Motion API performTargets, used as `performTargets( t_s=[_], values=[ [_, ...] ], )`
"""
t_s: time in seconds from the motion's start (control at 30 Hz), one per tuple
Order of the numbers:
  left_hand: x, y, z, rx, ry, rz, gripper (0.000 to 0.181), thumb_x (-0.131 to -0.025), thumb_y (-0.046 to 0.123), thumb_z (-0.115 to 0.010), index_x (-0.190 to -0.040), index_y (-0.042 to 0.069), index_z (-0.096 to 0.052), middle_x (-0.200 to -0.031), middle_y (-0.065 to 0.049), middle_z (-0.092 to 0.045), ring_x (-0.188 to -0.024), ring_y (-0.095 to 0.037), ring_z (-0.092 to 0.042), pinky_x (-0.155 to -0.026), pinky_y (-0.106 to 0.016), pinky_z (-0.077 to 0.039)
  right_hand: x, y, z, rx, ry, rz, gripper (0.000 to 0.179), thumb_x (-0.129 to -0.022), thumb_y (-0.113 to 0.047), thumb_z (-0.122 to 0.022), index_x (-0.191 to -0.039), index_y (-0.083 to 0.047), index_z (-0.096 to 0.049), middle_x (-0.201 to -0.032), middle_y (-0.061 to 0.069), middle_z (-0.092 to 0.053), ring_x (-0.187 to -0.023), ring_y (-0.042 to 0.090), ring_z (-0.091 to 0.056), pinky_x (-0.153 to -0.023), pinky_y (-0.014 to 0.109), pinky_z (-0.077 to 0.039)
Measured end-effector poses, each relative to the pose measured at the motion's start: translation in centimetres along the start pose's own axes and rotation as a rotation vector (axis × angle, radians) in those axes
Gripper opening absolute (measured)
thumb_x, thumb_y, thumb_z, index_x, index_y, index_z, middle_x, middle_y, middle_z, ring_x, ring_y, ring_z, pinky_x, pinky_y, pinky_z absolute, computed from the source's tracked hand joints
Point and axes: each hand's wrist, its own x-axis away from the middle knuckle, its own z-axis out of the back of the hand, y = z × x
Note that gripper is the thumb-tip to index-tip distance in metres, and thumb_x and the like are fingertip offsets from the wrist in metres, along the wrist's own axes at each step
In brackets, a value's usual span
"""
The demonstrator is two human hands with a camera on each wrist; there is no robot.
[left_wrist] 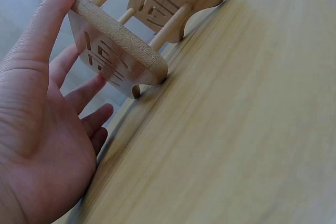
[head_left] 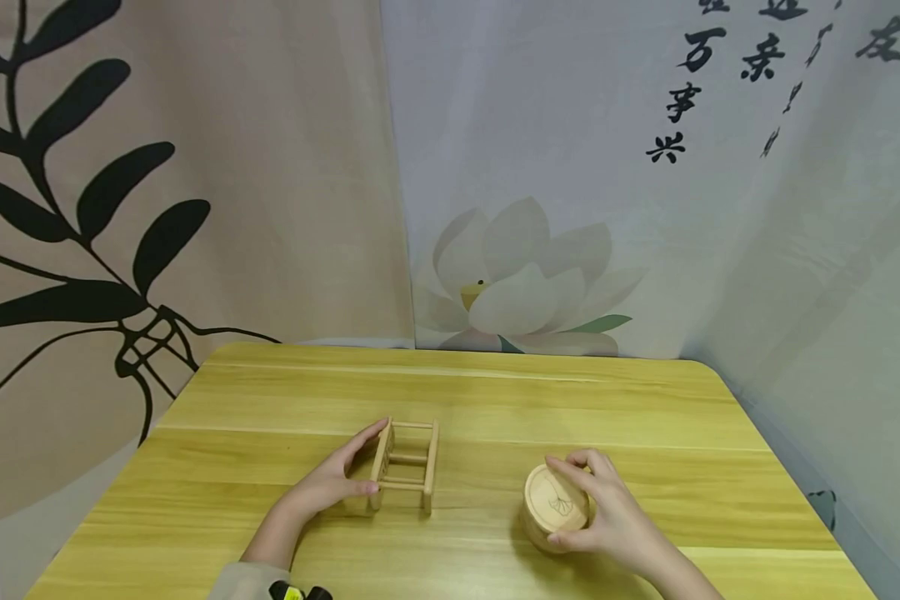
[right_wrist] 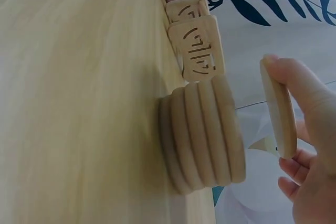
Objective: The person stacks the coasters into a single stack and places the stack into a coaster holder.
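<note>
My right hand [head_left: 607, 512] pinches a round wooden coaster [right_wrist: 278, 111] at its edges, thumb on one side and fingers on the other. A leaf outline marks its upper face. In the right wrist view a gap shows between it and a stack of similar coasters [right_wrist: 202, 135], which stands on the table. My left hand [head_left: 330, 479] holds a small wooden coaster rack [left_wrist: 118, 48] by its left side panel, thumb at the near edge and forefinger reaching to the far one. Cut-out patterns pierce both panels, and thin rods join them; no coaster shows between them.
Light wood-grain table [head_left: 480, 392] runs under both hands. Behind it hang printed curtains [head_left: 285, 167] with dark leaves, a lotus and written characters. A black and yellow object [head_left: 296, 592] sits by the left sleeve [head_left: 247, 581].
</note>
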Motion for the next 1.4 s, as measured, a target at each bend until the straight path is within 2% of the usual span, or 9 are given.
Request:
performTargets(
  t_s=[0.33,0.57,0.73,1.2,1.4],
  values=[
    [0.1,0.2,-0.1,0.017,0.001,0.033,0.087,-0.085,0.010,-0.073,-0.153,0.027,-0.022,-0.158,-0.007,-0.014,-0.142,-0.036,-0.008,-0.104,-0.070,-0.006,0.6,1.0,-0.3,0.022,-0.035,-0.014,0.085,-0.056,-0.032,-0.092,-0.131,-0.010,-0.059,-0.118,-0.010,-0.045,-0.108,0.012,-0.039,-0.086,0.042,-0.047],
    [0.1,0.1,-0.1,0.015,0.001,0.019,0.087,-0.084,0.011,-0.074,-0.153,0.027,-0.023,-0.158,-0.008,-0.014,-0.142,-0.036,-0.008,-0.104,-0.069,-0.006,1.0,1.9,-0.8,0.044,-0.026,0.014,0.085,-0.054,-0.035,-0.092,-0.129,-0.009,-0.061,-0.117,-0.010,-0.046,-0.108,0.012,-0.040,-0.085,0.043,-0.047],
    [0.0,0.0,0.0,0.007,0.000,0.009,0.087,-0.084,0.012,-0.074,-0.153,0.025,-0.022,-0.158,-0.011,-0.014,-0.141,-0.038,-0.008,-0.104,-0.069,-0.007,1.1,2.1,-1.1,0.032,-0.048,-0.014,0.086,-0.054,-0.034,-0.092,-0.130,-0.010,-0.060,-0.118,-0.011,-0.044,-0.109,0.010,-0.039,-0.086,0.040,-0.047],
    [0.2,0.1,-0.1,0.000,-0.001,-0.007,0.087,-0.084,0.014,-0.074,-0.153,0.025,-0.023,-0.158,-0.011,-0.014,-0.141,-0.040,-0.006,-0.102,-0.071,-0.006,1.2,2.1,-1.3,-0.023,-0.100,-0.073,0.084,-0.059,-0.036,-0.090,-0.132,-0.008,-0.058,-0.119,-0.009,-0.043,-0.110,0.014,-0.038,-0.088,0.049,-0.045],
    [0.2,0.2,-0.1,0.002,0.008,-0.003,0.088,-0.083,0.013,-0.075,-0.153,0.025,-0.023,-0.158,-0.012,-0.014,-0.141,-0.041,-0.006,-0.102,-0.072,-0.004,1.3,2.1,-1.2,-0.069,-0.121,-0.096,0.084,-0.061,-0.033,-0.089,-0.134,-0.006,-0.055,-0.120,-0.004,-0.042,-0.110,0.020,-0.039,-0.087,0.053,-0.045]
  ],
)
